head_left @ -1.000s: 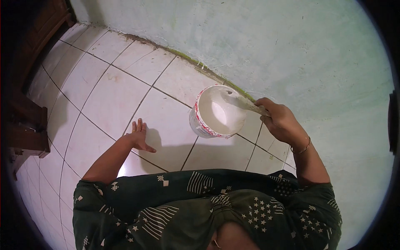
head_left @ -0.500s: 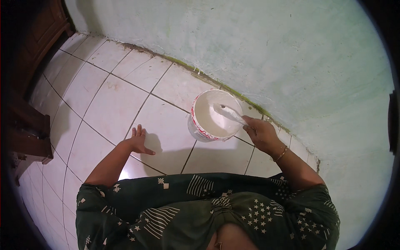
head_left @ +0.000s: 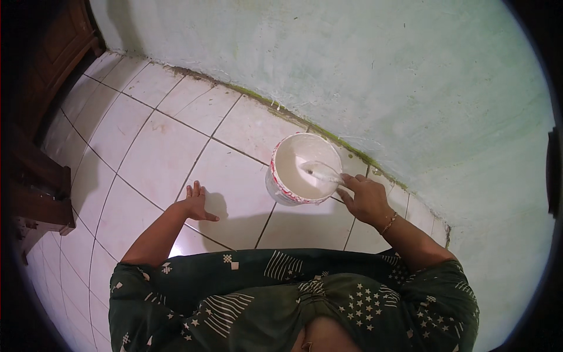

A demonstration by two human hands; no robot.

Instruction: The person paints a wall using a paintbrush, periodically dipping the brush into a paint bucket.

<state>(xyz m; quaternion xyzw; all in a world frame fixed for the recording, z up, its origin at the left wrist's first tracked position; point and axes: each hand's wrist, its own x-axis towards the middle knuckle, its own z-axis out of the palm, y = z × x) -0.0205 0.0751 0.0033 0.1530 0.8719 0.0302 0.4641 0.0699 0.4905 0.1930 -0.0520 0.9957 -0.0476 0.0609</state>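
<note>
A white bucket (head_left: 287, 195) with red smears round its rim stands upright on the tiled floor, white paint on its inner wall. My right hand (head_left: 368, 201) is closed at the bucket's right rim, gripping a paintbrush (head_left: 324, 172) coated in white. The brush reaches leftward over the bucket's mouth, a dark spot near its far end; whether it touches the paint I cannot tell. To the left of the bucket, my left hand (head_left: 196, 202) is held over the floor with fingers spread and nothing in it. Its shadow falls on the tile beside it.
A pale green wall (head_left: 399, 76) rises close behind and to the right of the bucket, with a yellow-green strip (head_left: 328, 136) along its foot. Dark wooden furniture (head_left: 44, 199) stands at the left. White floor tiles (head_left: 158, 141) spread between.
My right hand and the paintbrush have come slightly nearer to me over the bucket, and the brush lies at a different tilt. My left hand keeps its spread pose. The whole view has shifted slightly.
</note>
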